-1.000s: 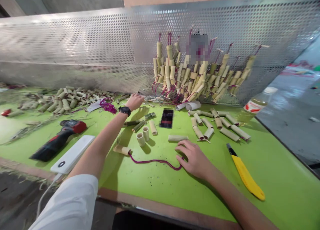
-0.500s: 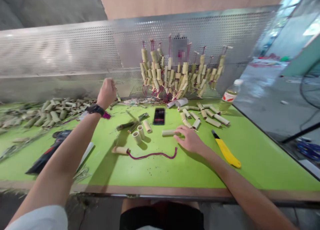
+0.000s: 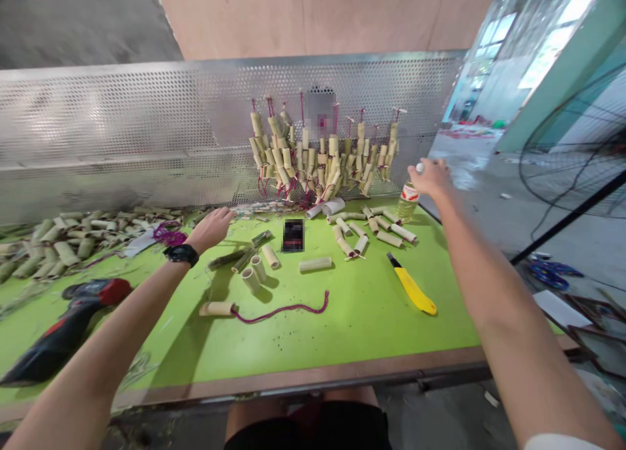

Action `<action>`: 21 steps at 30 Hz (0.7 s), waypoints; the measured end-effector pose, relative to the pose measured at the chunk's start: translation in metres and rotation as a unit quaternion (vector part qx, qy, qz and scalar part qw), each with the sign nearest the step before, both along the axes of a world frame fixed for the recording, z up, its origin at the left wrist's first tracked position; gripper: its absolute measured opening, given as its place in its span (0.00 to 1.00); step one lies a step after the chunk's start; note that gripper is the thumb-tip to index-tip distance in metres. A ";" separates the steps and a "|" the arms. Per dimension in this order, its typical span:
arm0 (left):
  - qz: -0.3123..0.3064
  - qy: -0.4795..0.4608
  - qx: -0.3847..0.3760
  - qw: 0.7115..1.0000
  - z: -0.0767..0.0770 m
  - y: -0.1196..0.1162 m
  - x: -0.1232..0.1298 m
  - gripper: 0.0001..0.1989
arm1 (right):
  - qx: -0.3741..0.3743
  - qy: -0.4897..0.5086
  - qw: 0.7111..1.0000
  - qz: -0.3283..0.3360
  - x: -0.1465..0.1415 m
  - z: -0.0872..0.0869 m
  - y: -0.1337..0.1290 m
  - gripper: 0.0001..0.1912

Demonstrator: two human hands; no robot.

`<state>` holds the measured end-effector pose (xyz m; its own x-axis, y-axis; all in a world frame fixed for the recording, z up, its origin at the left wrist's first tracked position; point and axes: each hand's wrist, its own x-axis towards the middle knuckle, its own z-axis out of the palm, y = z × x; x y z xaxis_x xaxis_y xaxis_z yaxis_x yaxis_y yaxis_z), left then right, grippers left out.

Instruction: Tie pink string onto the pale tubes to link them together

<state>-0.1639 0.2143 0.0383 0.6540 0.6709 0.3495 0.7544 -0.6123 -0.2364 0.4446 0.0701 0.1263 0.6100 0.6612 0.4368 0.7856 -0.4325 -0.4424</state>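
My right hand is at the top of an oil-coloured plastic bottle, its fingers around the white cap. The bottle stands at the table's back right and leans a little in view. Over the back left of the table, my left hand has its fingers stretched out and holds nothing that I can see. Thin sticks lie just beyond it. A bamboo tube with a purple cord lies in front. Another bamboo piece rests alone mid-table.
Strung bamboo pieces hang on the perforated metal panel. A yellow-handled knife lies at right, a power drill at left. Behind the drill is a heap of bamboo tubes. Two short tubes stand upright near a dark pixelated object.
My right hand has left the bamboo piece mid-table and moved up and right to the bottle. My left hand has come lower, its fingers now extended. The view has turned right.
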 end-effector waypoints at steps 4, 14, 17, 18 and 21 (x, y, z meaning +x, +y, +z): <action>0.031 0.027 -0.024 0.999 0.010 -0.006 -0.003 0.23 | -0.028 -0.002 1.000 0.009 0.010 0.005 0.001 0.22; -0.002 -0.185 -0.053 0.981 0.026 -0.016 -0.004 0.15 | -0.069 0.019 0.997 0.016 0.015 0.012 0.001 0.26; 0.016 -0.309 -0.044 0.950 0.036 -0.014 0.003 0.10 | -0.067 0.029 0.997 -0.016 0.014 0.009 0.001 0.27; 0.021 -0.340 -0.040 0.939 0.040 -0.014 0.005 0.09 | -0.065 0.030 0.997 -0.024 0.014 0.008 0.001 0.27; 0.006 -0.487 -0.085 0.869 0.054 -0.016 0.014 0.09 | -0.055 0.024 0.998 -0.032 0.017 0.004 -0.002 0.26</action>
<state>-0.1502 0.1978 0.0919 0.0966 0.7717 0.6286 0.5522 -0.5670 0.6112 0.4615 0.0685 0.1299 0.6707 0.6631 0.3324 0.7339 -0.5283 -0.4268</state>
